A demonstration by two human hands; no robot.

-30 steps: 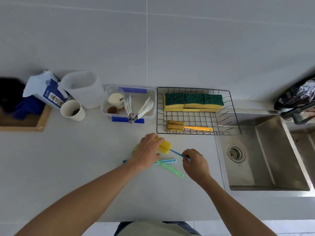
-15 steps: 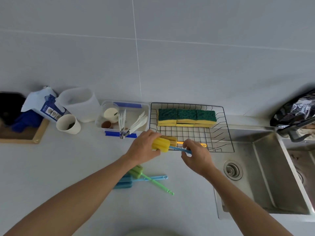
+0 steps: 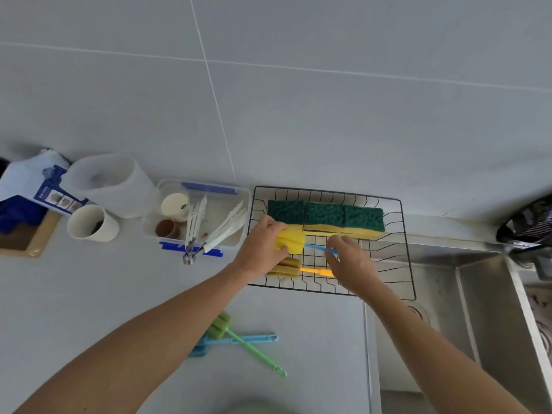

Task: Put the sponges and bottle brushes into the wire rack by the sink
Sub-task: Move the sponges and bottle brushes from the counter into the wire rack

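Far left, a blue-and-white packet [image 3: 44, 186] shows print and small pictures, but the writing is too blurred to read; no brand legible anywhere else. Next to it a white cup [image 3: 91, 224] and a clear tub [image 3: 198, 216] with white utensils, both on the bench [image 3: 89, 294].

Left hand [image 3: 263, 249] grips the yellow foam head of the yellow bottle brush [image 3: 291, 242]. Right hand [image 3: 348, 261] pinches its blue handle [image 3: 318, 248], probably at the far end, fingers cover it. So both hands are clamped on the same brush, one at each end, a short way apart.

Key relation: the brush's long axis runs left-right, head left, handle right, held over the middle of the wire rack [image 3: 397, 264]. It lies roughly parallel to the orange-handled brush [image 3: 286, 268] already in the rack, just nearer the person, and to the row of green-and-yellow sponges [image 3: 325, 219] at the rack's back. The gap between those two looks like the drop spot. Can't tell if the brush touches the wires yet.

Still on the bench, near the left forearm: green brush [image 3: 227, 327] and blue brush [image 3: 248, 340], crossed. The left arm is nearer to them.

Sink [image 3: 493, 309] sits right of the rack.
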